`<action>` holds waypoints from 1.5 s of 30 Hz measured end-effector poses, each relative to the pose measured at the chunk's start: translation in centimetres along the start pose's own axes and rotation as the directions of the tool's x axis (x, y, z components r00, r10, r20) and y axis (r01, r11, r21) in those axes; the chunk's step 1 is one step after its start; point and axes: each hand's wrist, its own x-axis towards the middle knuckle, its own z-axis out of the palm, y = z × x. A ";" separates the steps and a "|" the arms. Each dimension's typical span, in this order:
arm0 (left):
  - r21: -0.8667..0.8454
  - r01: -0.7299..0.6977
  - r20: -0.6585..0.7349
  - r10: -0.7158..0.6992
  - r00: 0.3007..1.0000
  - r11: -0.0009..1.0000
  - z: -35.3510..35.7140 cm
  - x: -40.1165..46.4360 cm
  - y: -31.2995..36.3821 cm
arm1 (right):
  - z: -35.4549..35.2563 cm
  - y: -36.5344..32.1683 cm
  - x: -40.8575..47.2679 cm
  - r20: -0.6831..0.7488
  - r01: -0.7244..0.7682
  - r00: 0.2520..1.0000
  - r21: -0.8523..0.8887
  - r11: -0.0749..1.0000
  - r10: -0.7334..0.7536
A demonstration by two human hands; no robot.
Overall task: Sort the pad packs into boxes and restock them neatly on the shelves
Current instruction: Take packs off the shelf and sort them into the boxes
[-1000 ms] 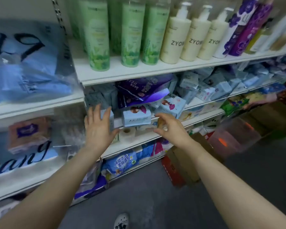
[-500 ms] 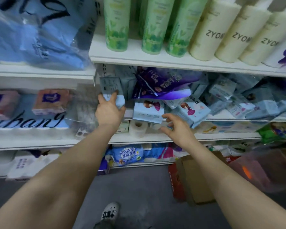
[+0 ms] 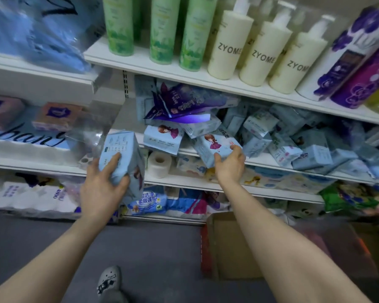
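My left hand (image 3: 103,189) grips a pale blue pad pack (image 3: 123,158) in front of the shelves, fingers curled round its lower end, the pack tilted and held clear of the shelf edge. My right hand (image 3: 229,165) reaches to the middle shelf (image 3: 269,162) and closes on a second pack (image 3: 214,147), one printed with a cartoon girl in a purple dress, thumb under its near edge and fingers over its right corner; this pack leans out over the shelf lip. The two hands are well apart, each clamped on its own pack.

Behind my right hand the middle shelf holds a loose heap of pale blue packs (image 3: 298,141), lying at all angles and running off to the right. A purple pouch (image 3: 179,103) lies on top of the heap at its left end, and another girl-printed pack (image 3: 162,138) sits just left of the one I hold.

On the shelf above stand green bottles (image 3: 160,29), cream pump bottles (image 3: 230,44) marked ZYOME and purple bottles (image 3: 346,57). Below the heap, a toilet roll (image 3: 160,164) stands on the next shelf. A cardboard box (image 3: 230,243) sits open on the grey floor (image 3: 153,248) beneath my right forearm, near the bottom shelf. My shoe (image 3: 108,279) shows at the lower edge.
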 end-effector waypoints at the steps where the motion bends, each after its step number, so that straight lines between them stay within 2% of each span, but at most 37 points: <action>1: 0.005 -0.001 0.002 0.001 1.000 1.000 0.2 -0.8 0.3 | 0.0 0.4 0.5 0.028 -0.115 0.993 0.052 0.992 0.113; 3: 0.010 -0.004 0.036 0.003 0.999 1.000 1.0 -2.0 0.6 | 0.0 1.0 1.4 0.120 -0.310 0.948 0.165 0.936 0.293; 6: 0.025 0.000 0.135 -0.003 0.991 1.000 2.5 -2.8 1.1 | 1.3 2.0 3.7 0.259 -0.492 0.868 0.348 0.798 0.423; 9: 0.045 -0.028 0.205 0.018 0.979 0.999 3.8 -2.7 1.8 | 2.4 2.1 5.0 0.394 -0.604 0.796 0.493 0.626 0.459; 12: 0.063 -0.069 0.241 0.052 0.969 0.996 4.9 -2.2 3.2 | 2.2 1.4 5.6 0.520 -0.663 0.749 0.571 0.485 0.411; 16: 0.090 -0.102 0.289 0.072 0.955 0.991 5.4 -2.0 4.8 | 1.9 1.3 6.2 0.627 -0.717 0.688 0.508 0.477 0.366; 19: 0.087 -0.119 0.309 0.087 0.947 0.989 5.4 -2.1 5.2 | 1.0 1.0 6.5 0.640 -0.724 0.680 0.509 0.465 0.358; 23: 0.101 -0.150 0.340 0.108 0.934 0.983 5.3 -2.4 5.2 | 0.9 0.7 6.8 0.670 -0.752 0.657 0.550 0.363 0.346; 26: 0.099 -0.158 0.339 0.116 0.933 0.982 5.3 -2.3 5.2 | 1.1 0.1 7.1 0.683 -0.761 0.647 0.549 0.347 0.339; 32: 0.065 -0.169 0.354 0.136 0.925 0.983 5.3 -1.6 6.5 | -0.8 -0.3 6.9 0.629 -0.748 0.663 0.537 0.389 0.406; 35: 0.037 -0.181 0.349 0.157 0.924 0.983 5.4 -1.4 8.0 | -3.2 1.1 6.5 0.577 -0.733 0.679 0.567 0.376 0.453; 40: 0.022 -0.176 0.351 0.157 0.923 0.984 5.7 -0.9 10.6 | -7.6 3.1 5.3 0.587 -0.735 0.678 0.532 0.419 0.443; 45: 0.012 -0.181 0.371 0.164 0.914 0.983 7.1 -0.1 11.1 | -8.5 4.1 4.0 0.598 -0.737 0.675 0.520 0.432 0.432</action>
